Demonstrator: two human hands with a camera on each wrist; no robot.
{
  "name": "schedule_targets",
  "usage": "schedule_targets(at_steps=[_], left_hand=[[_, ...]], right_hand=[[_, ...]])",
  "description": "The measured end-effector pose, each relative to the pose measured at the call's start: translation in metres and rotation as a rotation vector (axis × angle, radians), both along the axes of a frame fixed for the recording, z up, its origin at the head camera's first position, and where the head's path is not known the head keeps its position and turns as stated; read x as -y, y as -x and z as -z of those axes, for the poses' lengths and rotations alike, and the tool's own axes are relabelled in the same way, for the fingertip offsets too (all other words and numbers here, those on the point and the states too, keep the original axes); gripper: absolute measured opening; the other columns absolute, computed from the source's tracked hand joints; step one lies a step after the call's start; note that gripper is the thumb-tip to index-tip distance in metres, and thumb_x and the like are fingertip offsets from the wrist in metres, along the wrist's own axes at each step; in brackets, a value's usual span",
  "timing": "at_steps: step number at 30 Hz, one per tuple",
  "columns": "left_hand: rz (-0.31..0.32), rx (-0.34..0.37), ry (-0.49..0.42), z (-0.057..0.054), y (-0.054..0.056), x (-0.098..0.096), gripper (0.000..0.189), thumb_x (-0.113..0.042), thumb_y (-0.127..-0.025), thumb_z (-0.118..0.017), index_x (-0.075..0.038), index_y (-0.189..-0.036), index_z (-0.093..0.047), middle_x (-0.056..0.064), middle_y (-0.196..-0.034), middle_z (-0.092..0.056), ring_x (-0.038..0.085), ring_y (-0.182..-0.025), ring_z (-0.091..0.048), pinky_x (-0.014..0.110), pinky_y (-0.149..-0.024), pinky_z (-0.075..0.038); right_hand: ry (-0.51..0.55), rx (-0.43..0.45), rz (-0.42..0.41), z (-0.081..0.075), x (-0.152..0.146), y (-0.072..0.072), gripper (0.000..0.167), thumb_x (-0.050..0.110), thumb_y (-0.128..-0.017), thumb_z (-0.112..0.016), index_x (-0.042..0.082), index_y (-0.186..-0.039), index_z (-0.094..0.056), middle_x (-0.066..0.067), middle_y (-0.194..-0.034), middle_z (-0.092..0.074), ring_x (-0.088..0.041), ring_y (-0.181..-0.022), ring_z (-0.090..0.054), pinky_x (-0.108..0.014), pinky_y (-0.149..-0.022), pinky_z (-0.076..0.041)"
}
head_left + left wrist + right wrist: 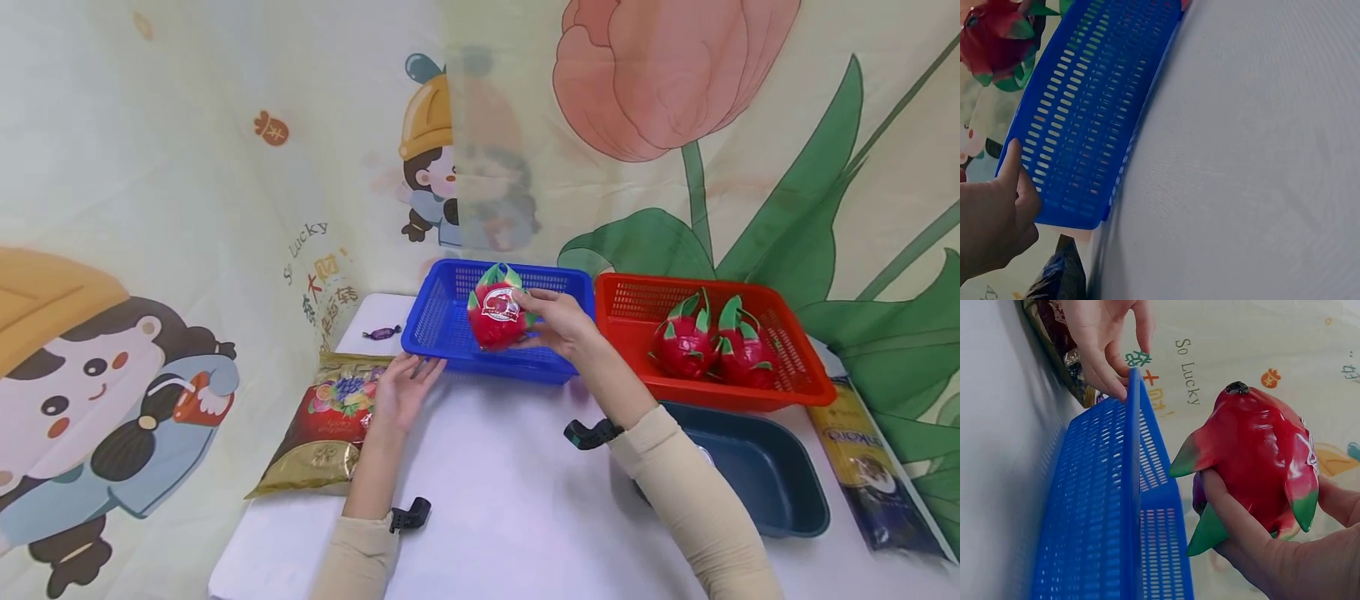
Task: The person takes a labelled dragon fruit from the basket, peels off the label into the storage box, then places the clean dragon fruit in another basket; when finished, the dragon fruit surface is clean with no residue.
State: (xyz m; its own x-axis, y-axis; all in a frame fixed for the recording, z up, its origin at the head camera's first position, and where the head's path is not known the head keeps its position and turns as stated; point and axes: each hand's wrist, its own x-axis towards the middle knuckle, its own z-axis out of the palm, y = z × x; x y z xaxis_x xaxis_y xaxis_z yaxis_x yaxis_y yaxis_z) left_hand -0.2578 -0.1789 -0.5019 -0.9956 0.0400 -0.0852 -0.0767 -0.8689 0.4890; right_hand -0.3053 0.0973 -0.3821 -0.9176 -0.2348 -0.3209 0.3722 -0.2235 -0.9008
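Note:
My right hand (555,321) holds a red dragon fruit (495,312) with green leaf tips and a white label, above the blue basket (457,362). In the right wrist view, fingers (1235,512) and thumb lie on either side of the dragon fruit (1254,450). A purple patch (1199,492) shows by those fingers; what it is I cannot tell. At the basket's near left corner, my left hand (405,387) touches the rim with fairly straight fingers. From the left wrist, one finger of the left hand (997,212) lies against the perforated wall of the blue basket (1085,112).
Right of the blue basket stands a red basket (622,333) with two dragon fruits (686,342). A dark blue tub (757,467) sits in front of it, a yellow-and-blue packet (870,467) beside. At left lie a candy bag (322,425) and a purple-wrapped candy (382,332).

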Motion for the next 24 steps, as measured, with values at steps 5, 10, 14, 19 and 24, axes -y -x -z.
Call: schedule_targets(at_steps=[5, 10, 14, 19, 24], left_hand=[[0.001, 0.003, -0.009, 0.001, -0.002, 0.001, 0.055, 0.006, -0.103, -0.034, 0.003, -0.156, -0.02, 0.023, -0.157, -0.028, 0.047, -0.155, -0.015, 0.053, -0.117, -0.043], [0.011, -0.011, -0.009, -0.001, -0.002, 0.0, 0.057, 0.005, -0.103, -0.036, 0.004, -0.157, -0.018, 0.023, -0.159, -0.025, 0.046, -0.155, -0.018, 0.052, -0.116, -0.044], [0.006, 0.004, 0.001, -0.002, -0.002, 0.001, 0.056, 0.005, -0.104, -0.034, 0.002, -0.158, -0.017, 0.021, -0.152, -0.034, 0.043, -0.145, -0.036, 0.052, -0.117, -0.044], [0.009, 0.012, -0.003, -0.004, -0.002, 0.0, 0.057, 0.005, -0.105, -0.034, 0.001, -0.159, -0.016, 0.02, -0.152, -0.033, 0.041, -0.137, -0.043, 0.053, -0.119, -0.04], [0.014, 0.012, 0.008, -0.001, 0.0, -0.001, 0.057, 0.004, -0.104, -0.032, 0.001, -0.159, -0.016, 0.02, -0.152, -0.033, 0.042, -0.144, -0.036, 0.052, -0.119, -0.04]], right_hand=[[-0.027, -0.014, 0.014, 0.002, -0.016, -0.024, 0.079, 0.028, -0.102, -0.069, 0.011, -0.165, -0.024, -0.017, -0.16, -0.038, -0.044, -0.144, -0.042, -0.062, -0.098, -0.054], [-0.066, -0.023, 0.03, 0.008, -0.032, -0.047, 0.077, 0.029, -0.102, -0.07, 0.013, -0.164, -0.028, -0.016, -0.158, -0.039, -0.041, -0.143, -0.042, -0.06, -0.095, -0.057], [-0.115, -0.05, 0.042, 0.015, -0.043, -0.065, 0.077, 0.031, -0.101, -0.07, 0.015, -0.165, -0.028, -0.017, -0.157, -0.041, -0.039, -0.142, -0.044, -0.058, -0.097, -0.056], [-0.137, -0.068, 0.068, 0.025, -0.054, -0.089, 0.08, 0.034, -0.099, -0.072, 0.018, -0.165, -0.029, -0.015, -0.158, -0.044, -0.036, -0.143, -0.045, -0.054, -0.1, -0.056], [-0.175, -0.087, 0.067, 0.038, -0.063, -0.112, 0.085, 0.038, -0.096, -0.076, 0.019, -0.164, -0.03, -0.014, -0.155, -0.048, -0.035, -0.14, -0.049, -0.05, -0.095, -0.06]])
